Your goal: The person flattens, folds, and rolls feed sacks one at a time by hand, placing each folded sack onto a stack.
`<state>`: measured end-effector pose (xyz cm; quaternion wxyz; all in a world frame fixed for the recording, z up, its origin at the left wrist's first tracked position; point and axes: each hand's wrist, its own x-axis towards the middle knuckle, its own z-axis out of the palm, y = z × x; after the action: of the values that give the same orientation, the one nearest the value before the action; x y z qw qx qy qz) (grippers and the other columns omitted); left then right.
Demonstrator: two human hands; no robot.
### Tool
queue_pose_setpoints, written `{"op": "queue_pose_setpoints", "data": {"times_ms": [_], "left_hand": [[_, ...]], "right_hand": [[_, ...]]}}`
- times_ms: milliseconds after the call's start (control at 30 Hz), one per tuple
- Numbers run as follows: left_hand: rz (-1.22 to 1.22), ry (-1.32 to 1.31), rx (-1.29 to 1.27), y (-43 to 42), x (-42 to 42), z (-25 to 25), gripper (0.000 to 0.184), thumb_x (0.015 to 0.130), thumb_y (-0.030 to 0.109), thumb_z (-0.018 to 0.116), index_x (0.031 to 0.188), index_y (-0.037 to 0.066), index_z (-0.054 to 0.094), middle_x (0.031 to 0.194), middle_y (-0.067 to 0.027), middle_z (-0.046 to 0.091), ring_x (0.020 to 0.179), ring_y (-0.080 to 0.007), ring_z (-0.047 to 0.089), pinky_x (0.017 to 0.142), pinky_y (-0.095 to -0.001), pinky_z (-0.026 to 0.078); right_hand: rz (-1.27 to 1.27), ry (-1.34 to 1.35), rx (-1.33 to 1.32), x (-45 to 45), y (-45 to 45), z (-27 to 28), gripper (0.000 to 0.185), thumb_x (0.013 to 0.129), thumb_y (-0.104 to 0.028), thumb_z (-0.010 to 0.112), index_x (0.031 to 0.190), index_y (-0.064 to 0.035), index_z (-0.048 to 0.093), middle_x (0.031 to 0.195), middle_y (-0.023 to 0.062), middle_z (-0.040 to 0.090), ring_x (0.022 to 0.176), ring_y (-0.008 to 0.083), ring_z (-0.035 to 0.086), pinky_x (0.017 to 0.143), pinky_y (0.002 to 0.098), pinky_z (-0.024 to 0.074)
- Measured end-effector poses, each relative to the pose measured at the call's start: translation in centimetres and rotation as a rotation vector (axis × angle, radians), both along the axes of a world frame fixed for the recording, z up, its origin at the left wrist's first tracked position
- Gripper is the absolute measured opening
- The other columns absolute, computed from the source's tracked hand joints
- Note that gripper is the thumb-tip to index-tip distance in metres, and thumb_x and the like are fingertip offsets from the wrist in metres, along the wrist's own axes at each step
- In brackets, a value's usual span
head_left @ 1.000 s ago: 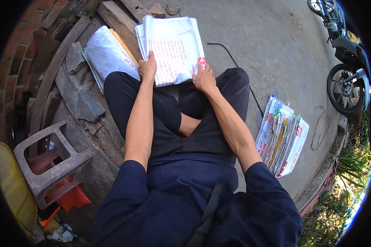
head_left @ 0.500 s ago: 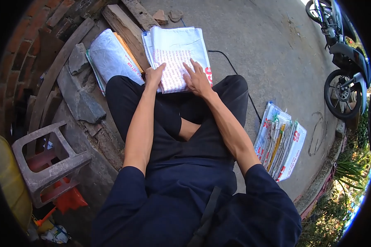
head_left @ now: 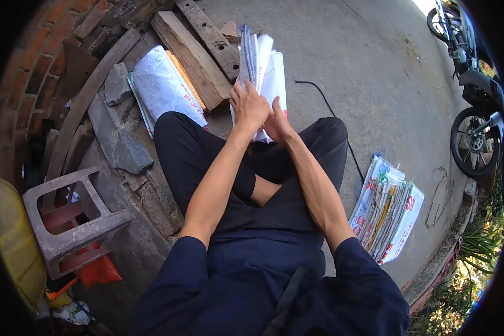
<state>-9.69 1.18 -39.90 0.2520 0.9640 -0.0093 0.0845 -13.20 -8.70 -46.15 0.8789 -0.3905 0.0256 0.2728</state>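
In front of my crossed legs is a white woven sack [head_left: 274, 78] with a little red print, its left part lifted and bent over to the right in several layers. My left hand [head_left: 249, 106] is closed round the raised layers. Close against it, my right hand [head_left: 276, 121] grips the sack's lower right part, thumb pointing up; its other fingers are partly hidden. To the left lies a pile of folded white sacks [head_left: 165, 87] with an orange one at its edge. A stack of folded sacks [head_left: 383, 207] stands on the ground to my right.
Wooden beams [head_left: 193, 59] and broken stone slabs [head_left: 123, 148] lie along the left, beside a brick wall [head_left: 47, 67]. A grey plastic stool [head_left: 75, 224] is at lower left. A black cord [head_left: 325, 98] runs across the concrete. A motorbike [head_left: 476, 112] stands far right.
The sack lay flat with its red printed text showing; now its left side is raised and turned over to the right. My left hand has moved right, up against my right hand.
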Motion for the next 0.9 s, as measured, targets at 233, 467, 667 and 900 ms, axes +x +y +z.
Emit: {"op": "queue_pose_setpoints", "data": {"times_ms": [233,467,667,900], "left_hand": [[0.04,0.118,-0.117,-3.8,-1.1,-4.3,0.08,0.081,0.021,0.062,0.145,-0.005,0.022,0.147,-0.0336,0.02,0.137,-0.0506,0.02,0.112,-0.056,0.021],[0.11,0.391,-0.338,4.0,0.4,-3.1,0.088,0.078,0.034,0.066,0.143,-0.006,0.022,0.126,-0.0352,0.048,0.11,-0.0486,0.054,0.094,-0.052,0.044],[-0.152,0.731,-0.401,0.3,-0.8,-2.8,0.094,0.079,0.05,0.057,0.144,-0.011,0.023,0.148,-0.0403,0.014,0.14,-0.0519,0.011,0.116,-0.0498,0.015],[-0.654,0.65,-0.222,-0.5,-1.2,-1.5,0.051,0.084,0.026,0.053,0.121,-0.01,0.056,0.144,-0.0321,0.034,0.136,-0.0437,0.033,0.111,-0.0421,0.031]], "right_hand": [[-0.157,0.095,-0.105,-0.2,-2.8,0.3,0.095,0.09,-0.074,0.023,0.149,-0.0005,0.021,0.147,0.0157,0.039,0.135,0.0267,0.04,0.113,0.0409,0.0283],[-0.36,-0.401,-1.21,0.0,-3.2,-1.2,0.041,0.094,-0.028,0.059,0.123,-0.0003,0.058,0.113,0.0182,0.065,0.101,0.0275,0.063,0.089,0.0365,0.0485],[-0.305,0.081,-0.656,0.9,-1.8,-1.6,0.086,0.09,-0.073,0.033,0.139,-0.0034,0.045,0.133,0.0139,0.053,0.116,0.0296,0.054,0.096,0.0395,0.0413],[-0.354,0.178,-0.67,1.3,-5.1,-2.3,0.044,0.079,-0.015,0.07,0.117,-0.0004,0.055,0.109,0.0134,0.066,0.093,0.0212,0.065,0.076,0.0314,0.0523]]}}
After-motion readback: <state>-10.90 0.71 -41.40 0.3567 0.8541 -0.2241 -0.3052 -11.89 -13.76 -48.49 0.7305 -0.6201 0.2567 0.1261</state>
